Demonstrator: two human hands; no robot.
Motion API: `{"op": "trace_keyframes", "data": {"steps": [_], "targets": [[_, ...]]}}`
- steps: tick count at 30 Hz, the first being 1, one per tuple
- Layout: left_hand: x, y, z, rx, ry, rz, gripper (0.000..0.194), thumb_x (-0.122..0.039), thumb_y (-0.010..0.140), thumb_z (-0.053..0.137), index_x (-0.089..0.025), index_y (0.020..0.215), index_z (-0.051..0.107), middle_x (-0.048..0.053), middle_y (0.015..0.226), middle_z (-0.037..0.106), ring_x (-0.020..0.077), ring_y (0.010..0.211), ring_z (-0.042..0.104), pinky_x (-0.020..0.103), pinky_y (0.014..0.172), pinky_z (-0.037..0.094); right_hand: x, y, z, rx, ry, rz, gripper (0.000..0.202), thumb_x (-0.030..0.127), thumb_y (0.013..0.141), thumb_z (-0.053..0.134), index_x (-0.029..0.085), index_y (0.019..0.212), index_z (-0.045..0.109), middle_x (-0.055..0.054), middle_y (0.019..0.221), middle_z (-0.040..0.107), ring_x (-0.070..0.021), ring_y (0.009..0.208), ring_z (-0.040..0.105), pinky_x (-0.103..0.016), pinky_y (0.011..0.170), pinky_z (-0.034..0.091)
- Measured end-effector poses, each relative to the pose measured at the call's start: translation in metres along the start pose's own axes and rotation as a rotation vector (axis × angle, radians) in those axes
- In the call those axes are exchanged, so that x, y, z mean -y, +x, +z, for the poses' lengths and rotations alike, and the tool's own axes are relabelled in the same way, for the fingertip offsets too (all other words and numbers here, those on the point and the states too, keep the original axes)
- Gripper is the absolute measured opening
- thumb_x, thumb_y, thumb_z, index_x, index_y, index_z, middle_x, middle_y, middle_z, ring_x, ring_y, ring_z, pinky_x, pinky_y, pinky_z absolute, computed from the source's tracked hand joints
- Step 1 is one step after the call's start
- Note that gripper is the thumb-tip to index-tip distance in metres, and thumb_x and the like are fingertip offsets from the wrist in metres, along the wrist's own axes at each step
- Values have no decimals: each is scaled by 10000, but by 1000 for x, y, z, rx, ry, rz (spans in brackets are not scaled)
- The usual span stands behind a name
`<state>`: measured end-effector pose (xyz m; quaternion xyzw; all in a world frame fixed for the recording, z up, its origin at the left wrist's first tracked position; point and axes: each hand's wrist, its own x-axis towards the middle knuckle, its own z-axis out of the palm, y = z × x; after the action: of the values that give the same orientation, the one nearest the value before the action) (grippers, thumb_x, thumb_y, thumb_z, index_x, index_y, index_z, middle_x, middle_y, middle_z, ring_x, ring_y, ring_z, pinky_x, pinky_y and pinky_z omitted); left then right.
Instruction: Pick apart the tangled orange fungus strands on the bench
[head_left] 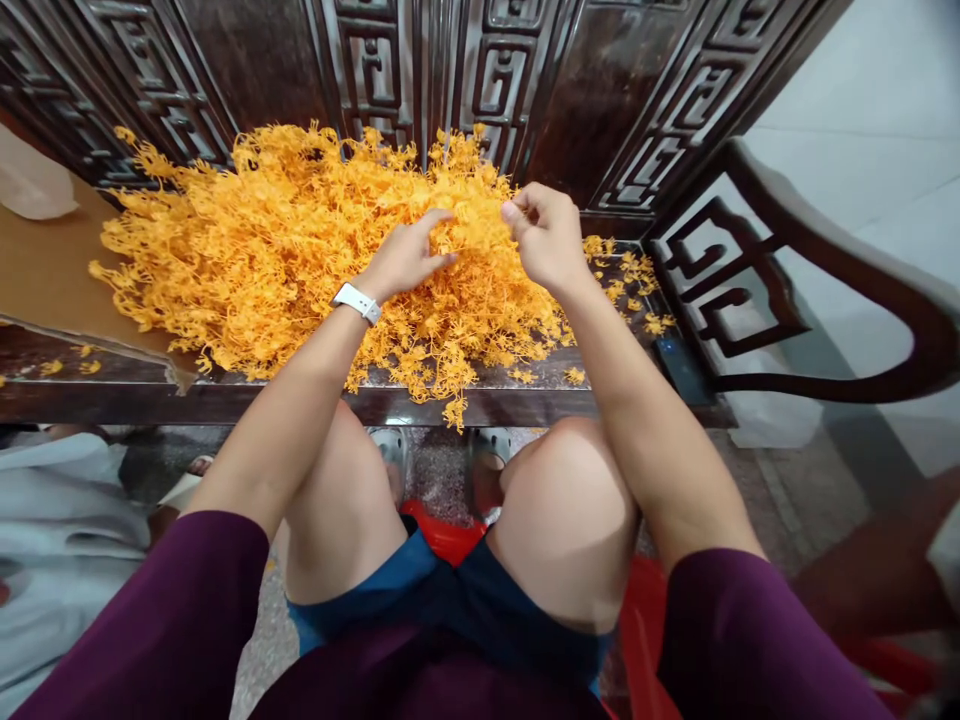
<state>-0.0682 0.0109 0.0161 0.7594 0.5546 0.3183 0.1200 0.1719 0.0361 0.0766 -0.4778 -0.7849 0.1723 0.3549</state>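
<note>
A large heap of orange-yellow, stringy plastic-looking flower pieces (247, 250) is spread over a dark wooden bench (517, 405). My left hand (409, 255), with a white watch band (358, 302) at the wrist, is over the middle of the heap. Its thumb and index finger are apart, with nothing visible between them. To its right, my right hand (551, 235) is at the heap's right edge, fingers curled and thumb pressed against them in a pinch. Whatever sits in that pinch, if anything, is too small to make out.
Behind the heap rises a carved dark wooden backrest (255, 60). A curved wooden armrest (847, 370) closes the right end, with a dark phone-like object (682, 365) beside it. Cardboard (52, 265) lies at left. Loose pieces (630, 280) are scattered right. Another person's light clothing (67, 560) shows lower left.
</note>
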Motion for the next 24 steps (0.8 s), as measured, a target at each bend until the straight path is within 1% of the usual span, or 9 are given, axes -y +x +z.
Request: {"op": "trace_keyframes", "data": {"steps": [2, 6, 9, 11, 13, 15, 18, 21, 24], "targets": [[5, 2, 3, -27, -21, -8, 618, -339, 939, 781, -225, 1530, 641, -34, 648, 550, 213, 629, 586, 424, 798, 542, -1, 2, 7, -25, 131, 2, 255, 357, 1072, 609, 244, 844, 589, -86, 910, 708, -294, 984, 705, -479, 952, 591], [10, 9, 6, -156, -69, -42, 447, -275, 939, 753, -250, 1385, 745, -35, 622, 494, 223, 668, 596, 444, 881, 539, 5, 3, 15, 41, 452, 64, 398, 550, 1070, 628, 261, 820, 516, -54, 847, 668, -241, 896, 695, -416, 842, 600], [13, 15, 4, -277, -122, -49, 290, -397, 997, 712, -240, 1224, 801, 6, 681, 551, 243, 744, 627, 465, 942, 526, 9, 3, 13, 31, 637, 114, 446, 625, 1029, 664, 263, 821, 506, -43, 832, 666, -218, 875, 678, -373, 795, 571], [16, 19, 1, -341, -162, -33, 349, -556, 1026, 657, -246, 1098, 800, 34, 729, 589, 258, 803, 641, 471, 965, 523, 6, 5, 11, -14, 723, 163, 440, 608, 1010, 682, 263, 813, 494, -32, 815, 650, -204, 844, 664, -353, 770, 547], [19, 21, -4, -382, -190, -19, 451, -675, 1021, 610, -257, 928, 751, 46, 739, 578, 271, 854, 645, 470, 977, 524, -2, 8, 11, -76, 799, 226, 404, 542, 996, 688, 259, 795, 483, -20, 802, 625, -184, 794, 649, -338, 745, 526], [22, 22, -8, -402, -199, -20, 492, -697, 1013, 604, -265, 781, 652, 44, 717, 528, 278, 876, 638, 469, 977, 528, -11, 12, 11, -138, 854, 280, 362, 470, 983, 674, 254, 772, 474, -12, 798, 602, -167, 744, 636, -326, 722, 511], [27, 22, -10, -419, -210, -34, 478, -633, 1015, 631, -270, 714, 560, 38, 693, 478, 281, 866, 632, 477, 962, 538, -18, 18, 9, -214, 880, 306, 356, 446, 979, 635, 256, 749, 441, -16, 802, 593, -171, 734, 649, -326, 711, 511], [30, 23, -7, -437, -233, -39, 499, -654, 994, 661, -268, 700, 546, 33, 684, 483, 272, 841, 633, 483, 938, 553, -7, 17, 5, -253, 843, 249, 380, 487, 976, 622, 265, 750, 413, -30, 805, 595, -206, 790, 676, -348, 720, 531], [29, 24, -1, -471, -293, -56, 580, -762, 977, 627, -260, 701, 534, 31, 698, 507, 250, 789, 622, 481, 885, 563, 21, 11, 1, -212, 765, 154, 418, 566, 968, 627, 275, 762, 407, -49, 819, 606, -246, 861, 685, -377, 734, 553]]}}
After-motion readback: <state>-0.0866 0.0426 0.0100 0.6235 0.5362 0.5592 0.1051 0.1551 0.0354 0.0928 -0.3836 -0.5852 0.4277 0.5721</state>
